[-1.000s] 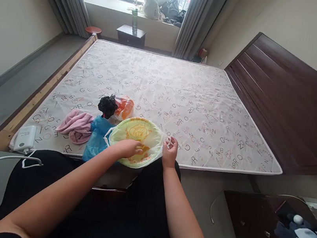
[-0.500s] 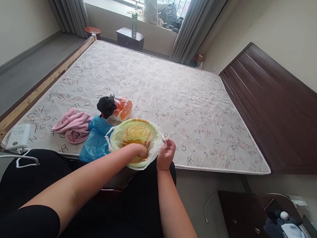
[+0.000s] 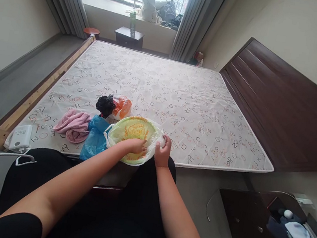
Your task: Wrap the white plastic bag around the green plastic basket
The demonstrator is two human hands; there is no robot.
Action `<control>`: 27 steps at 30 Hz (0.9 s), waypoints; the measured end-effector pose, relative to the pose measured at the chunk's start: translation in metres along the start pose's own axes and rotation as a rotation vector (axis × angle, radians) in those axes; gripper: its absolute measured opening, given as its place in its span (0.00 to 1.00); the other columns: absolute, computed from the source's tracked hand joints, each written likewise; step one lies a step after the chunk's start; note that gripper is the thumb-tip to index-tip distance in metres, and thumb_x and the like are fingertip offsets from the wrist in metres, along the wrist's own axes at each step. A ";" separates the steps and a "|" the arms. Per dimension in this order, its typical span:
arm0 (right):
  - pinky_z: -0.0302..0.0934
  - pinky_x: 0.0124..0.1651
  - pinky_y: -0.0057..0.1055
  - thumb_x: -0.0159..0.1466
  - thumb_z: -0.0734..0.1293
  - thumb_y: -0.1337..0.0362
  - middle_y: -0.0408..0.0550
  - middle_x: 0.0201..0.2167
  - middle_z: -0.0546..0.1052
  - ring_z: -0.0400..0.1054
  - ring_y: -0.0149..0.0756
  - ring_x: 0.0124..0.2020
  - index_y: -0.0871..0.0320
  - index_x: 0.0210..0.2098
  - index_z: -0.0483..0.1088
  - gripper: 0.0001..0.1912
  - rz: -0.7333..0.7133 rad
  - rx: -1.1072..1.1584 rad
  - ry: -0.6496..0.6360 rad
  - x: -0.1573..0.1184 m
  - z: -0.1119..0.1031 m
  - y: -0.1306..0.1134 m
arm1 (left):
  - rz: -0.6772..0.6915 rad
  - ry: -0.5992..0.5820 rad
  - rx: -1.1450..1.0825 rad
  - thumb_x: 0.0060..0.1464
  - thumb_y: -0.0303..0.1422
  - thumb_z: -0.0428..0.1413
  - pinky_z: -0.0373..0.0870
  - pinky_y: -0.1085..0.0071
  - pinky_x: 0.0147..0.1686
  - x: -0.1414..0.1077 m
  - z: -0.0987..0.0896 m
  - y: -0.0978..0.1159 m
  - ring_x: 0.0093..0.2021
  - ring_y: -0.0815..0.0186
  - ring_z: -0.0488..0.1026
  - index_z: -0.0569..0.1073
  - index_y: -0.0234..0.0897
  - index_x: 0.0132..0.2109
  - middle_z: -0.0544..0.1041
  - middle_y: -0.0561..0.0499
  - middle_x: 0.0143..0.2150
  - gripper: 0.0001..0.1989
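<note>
Near edge of the mattress (image 3: 158,83), directly in front of the person. A yellow-green plastic bag (image 3: 134,133) lies spread flat there, roughly oval, long axis running left to right across the body line; thin, glossy film with orange print at its centre.

Left hand (image 3: 135,146) rests palm-down on the bag's near half, fingers loosely bent and pressing the film; it does not look closed around anything. Right hand (image 3: 162,151) sits at the bag's right end, fingers curled and pinching the whitish bunched film there. Both hands touch the bag: the left is over its middle, the right at its rim, so the bag lies leftward and slightly ahead of the right hand.

Just left of the bag, touching it: a crumpled blue plastic bag (image 3: 94,137). Beyond that, a pink cloth (image 3: 72,125), soft and folded in rolls. Behind the blue one, a knotted black bag (image 3: 105,104) beside an orange bag (image 3: 122,106).

Mattress cover is quilted, pale, printed with scattered letters. A white plug box (image 3: 21,136) sits at the near left corner. Dark wooden headboard (image 3: 281,109) to the right.
</note>
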State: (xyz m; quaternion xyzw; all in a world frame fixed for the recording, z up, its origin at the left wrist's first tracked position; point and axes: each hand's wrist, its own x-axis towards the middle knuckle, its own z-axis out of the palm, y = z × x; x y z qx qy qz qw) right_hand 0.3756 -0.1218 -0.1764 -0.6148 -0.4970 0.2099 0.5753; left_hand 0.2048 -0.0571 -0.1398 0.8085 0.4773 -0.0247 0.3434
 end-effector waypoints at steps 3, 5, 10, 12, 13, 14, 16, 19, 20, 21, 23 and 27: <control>0.56 0.69 0.45 0.67 0.62 0.56 0.59 0.62 0.66 0.61 0.42 0.65 0.58 0.63 0.58 0.27 0.059 0.043 0.003 0.001 0.000 0.000 | 0.035 0.178 -0.006 0.64 0.40 0.52 0.67 0.58 0.55 -0.038 -0.021 -0.005 0.54 0.50 0.75 0.73 0.35 0.62 0.78 0.37 0.55 0.23; 0.57 0.68 0.44 0.67 0.62 0.55 0.59 0.63 0.66 0.62 0.42 0.65 0.58 0.64 0.57 0.29 0.094 0.071 0.010 0.002 -0.001 -0.002 | 0.029 0.483 0.004 0.65 0.36 0.50 0.63 0.58 0.61 -0.065 -0.033 -0.017 0.59 0.52 0.71 0.74 0.36 0.60 0.77 0.40 0.56 0.20; 0.63 0.61 0.41 0.64 0.64 0.52 0.59 0.59 0.67 0.68 0.42 0.56 0.58 0.61 0.61 0.29 0.218 -0.010 0.115 0.004 -0.004 -0.006 | -0.319 0.825 0.062 0.56 0.37 0.59 0.58 0.51 0.64 -0.106 -0.042 -0.067 0.61 0.46 0.66 0.79 0.38 0.56 0.71 0.36 0.55 0.21; 0.66 0.57 0.38 0.63 0.64 0.52 0.58 0.55 0.69 0.69 0.41 0.52 0.58 0.60 0.63 0.29 0.257 -0.037 0.156 0.005 -0.006 -0.003 | -0.417 0.772 -0.055 0.56 0.40 0.60 0.60 0.49 0.63 -0.110 -0.038 -0.083 0.60 0.44 0.67 0.78 0.37 0.57 0.72 0.36 0.52 0.24; 0.67 0.54 0.37 0.63 0.64 0.52 0.57 0.54 0.69 0.70 0.40 0.49 0.57 0.61 0.62 0.29 0.280 -0.043 0.163 0.005 -0.008 0.000 | -0.439 0.734 -0.162 0.56 0.42 0.59 0.63 0.50 0.60 -0.111 -0.036 -0.089 0.58 0.45 0.68 0.77 0.36 0.59 0.74 0.36 0.49 0.26; 0.68 0.50 0.35 0.63 0.64 0.53 0.56 0.53 0.70 0.70 0.39 0.46 0.57 0.61 0.62 0.29 0.311 -0.044 0.169 0.006 -0.009 0.005 | -0.444 0.693 -0.303 0.57 0.44 0.59 0.66 0.51 0.57 -0.111 -0.033 -0.093 0.55 0.46 0.71 0.76 0.34 0.60 0.75 0.37 0.47 0.28; 0.69 0.43 0.32 0.62 0.63 0.54 0.56 0.51 0.71 0.71 0.36 0.41 0.57 0.61 0.61 0.29 0.381 -0.034 0.168 0.006 -0.012 0.016 | -0.419 0.587 -0.676 0.58 0.46 0.58 0.73 0.57 0.48 -0.111 -0.025 -0.097 0.47 0.51 0.75 0.74 0.34 0.63 0.78 0.39 0.45 0.30; 0.69 0.40 0.30 0.61 0.63 0.54 0.55 0.48 0.72 0.71 0.36 0.41 0.59 0.55 0.64 0.26 0.425 -0.032 0.128 0.008 -0.020 0.031 | -0.325 0.461 -1.221 0.54 0.44 0.63 0.76 0.66 0.36 -0.114 -0.013 -0.100 0.40 0.58 0.78 0.72 0.36 0.63 0.80 0.41 0.50 0.32; 0.69 0.40 0.31 0.60 0.64 0.55 0.55 0.46 0.73 0.71 0.37 0.40 0.59 0.52 0.66 0.24 0.416 -0.041 0.104 0.009 -0.023 0.035 | -0.287 0.450 -1.340 0.51 0.42 0.65 0.77 0.68 0.35 -0.115 -0.010 -0.103 0.40 0.60 0.78 0.72 0.36 0.63 0.79 0.41 0.52 0.34; 0.69 0.42 0.32 0.59 0.64 0.55 0.55 0.46 0.73 0.71 0.38 0.40 0.59 0.50 0.68 0.22 0.402 -0.051 0.083 0.010 -0.026 0.037 | -0.256 0.455 -1.420 0.48 0.40 0.68 0.77 0.70 0.35 -0.116 -0.007 -0.107 0.41 0.61 0.78 0.73 0.36 0.63 0.79 0.41 0.53 0.35; 0.69 0.47 0.37 0.58 0.65 0.57 0.56 0.47 0.72 0.70 0.41 0.43 0.59 0.46 0.70 0.18 0.339 -0.103 0.047 0.011 -0.031 0.036 | -0.215 0.486 -1.495 0.42 0.34 0.72 0.78 0.73 0.37 -0.118 -0.003 -0.116 0.44 0.62 0.79 0.74 0.38 0.61 0.78 0.42 0.57 0.37; 0.64 0.57 0.47 0.62 0.60 0.63 0.61 0.53 0.69 0.67 0.46 0.53 0.59 0.50 0.70 0.18 0.036 -0.350 -0.006 0.010 -0.037 0.020 | -0.239 0.502 -1.435 0.40 0.33 0.74 0.79 0.74 0.36 -0.122 -0.001 -0.130 0.45 0.63 0.79 0.75 0.41 0.60 0.74 0.44 0.61 0.38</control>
